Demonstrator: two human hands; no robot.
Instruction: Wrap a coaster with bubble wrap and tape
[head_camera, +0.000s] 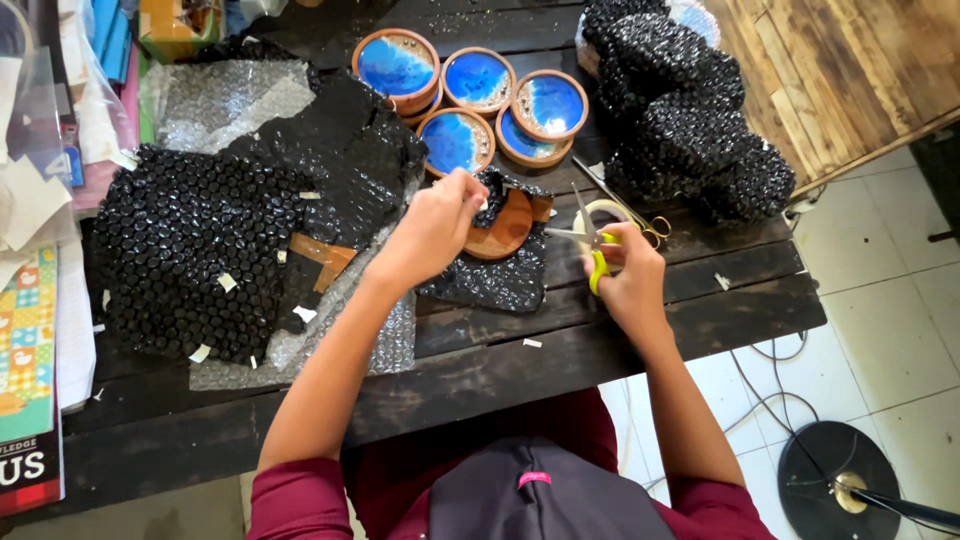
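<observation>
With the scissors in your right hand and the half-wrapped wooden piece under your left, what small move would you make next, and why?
Probably bring the scissors in the right hand across to the black bubble wrap: the left hand pinches its edge over the wooden piece, which still shows.

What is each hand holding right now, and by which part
The right hand grips yellow-handled scissors by the handles. The left hand pinches the edge of the black bubble wrap around a wooden coaster.
</observation>
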